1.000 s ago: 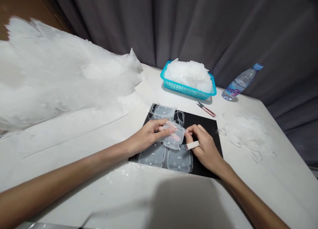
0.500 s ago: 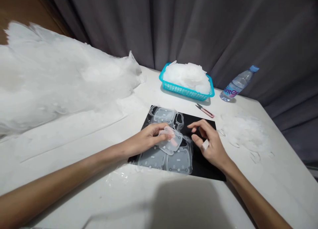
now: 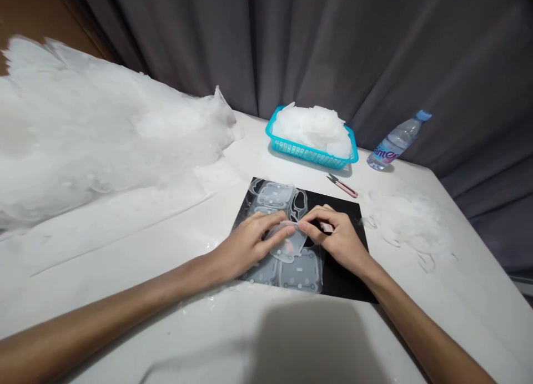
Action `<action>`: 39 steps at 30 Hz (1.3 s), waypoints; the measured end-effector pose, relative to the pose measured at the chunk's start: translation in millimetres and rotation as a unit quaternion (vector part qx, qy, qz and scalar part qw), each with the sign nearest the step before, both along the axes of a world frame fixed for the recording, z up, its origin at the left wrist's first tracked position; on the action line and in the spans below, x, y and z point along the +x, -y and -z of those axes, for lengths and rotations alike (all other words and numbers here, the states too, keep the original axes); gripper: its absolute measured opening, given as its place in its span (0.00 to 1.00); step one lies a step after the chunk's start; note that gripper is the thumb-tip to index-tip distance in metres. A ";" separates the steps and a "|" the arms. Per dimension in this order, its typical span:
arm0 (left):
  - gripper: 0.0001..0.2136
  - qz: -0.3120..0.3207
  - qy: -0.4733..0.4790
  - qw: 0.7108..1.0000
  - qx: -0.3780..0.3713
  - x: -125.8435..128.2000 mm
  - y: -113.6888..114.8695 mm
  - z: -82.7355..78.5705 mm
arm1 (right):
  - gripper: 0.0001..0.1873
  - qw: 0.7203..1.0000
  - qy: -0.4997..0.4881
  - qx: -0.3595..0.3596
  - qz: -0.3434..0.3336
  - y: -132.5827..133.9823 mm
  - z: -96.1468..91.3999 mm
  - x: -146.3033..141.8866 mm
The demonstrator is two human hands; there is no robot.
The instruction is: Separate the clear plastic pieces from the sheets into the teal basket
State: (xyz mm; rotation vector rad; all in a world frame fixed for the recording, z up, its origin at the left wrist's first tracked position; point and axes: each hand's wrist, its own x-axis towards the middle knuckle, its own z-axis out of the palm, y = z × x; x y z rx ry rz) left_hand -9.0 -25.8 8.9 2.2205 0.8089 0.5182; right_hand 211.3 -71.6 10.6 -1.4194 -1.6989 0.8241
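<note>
My left hand (image 3: 263,234) is closed on a small translucent plastic piece (image 3: 288,245) with rounded corners, thumb on the near side. At the upper right edge of that piece, my right hand (image 3: 333,231) pinches with thumb and forefinger, and the fingertips of both hands nearly meet. Under them lies a black mat (image 3: 345,278), bearing a translucent moulded sheet (image 3: 298,273) of similar rounded panels. Its middle part is hidden by my hands. Something pale shows among the curled fingers of my right hand.
A big heap of translucent white sheets (image 3: 104,134) fills the left side. Behind the mat are a blue basket (image 3: 308,154) of white pieces, pink-handled thread snips (image 3: 343,186) and a water bottle (image 3: 393,145). A pile of thin clear scraps (image 3: 412,223) lies to the right.
My right hand has moved left from above the mat and now pinches the edge of the plastic piece. My left hand still holds that piece, now tilted.
</note>
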 end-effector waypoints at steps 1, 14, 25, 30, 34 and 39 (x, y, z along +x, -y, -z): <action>0.17 0.019 -0.012 0.998 0.066 -0.5 2.7 0.8 | 0.08 1.000 0.004 -0.001 0.000 0.4 -0.6 -1.1; 0.13 0.082 -0.005 0.942 0.325 -3.2 25.3 1.4 | 0.10 0.989 0.095 0.030 0.109 -14.6 6.9 12.4; 0.14 0.079 0.004 0.997 0.009 -6.9 6.2 -4.1 | 0.11 0.997 -0.022 -0.023 -0.066 3.4 -7.6 3.0; 0.13 0.073 0.020 0.997 -0.021 -4.3 4.3 -6.8 | 0.11 0.998 -0.045 0.020 -0.030 2.6 -3.7 -2.4; 0.14 0.054 0.046 0.995 -0.064 -2.7 1.3 -8.6 | 0.11 0.999 0.002 0.052 -0.004 7.0 -7.0 -6.9; 0.13 0.058 0.050 0.997 -0.026 -2.5 -1.4 -5.2 | 0.10 0.999 -0.023 0.033 0.019 10.3 -6.7 -8.1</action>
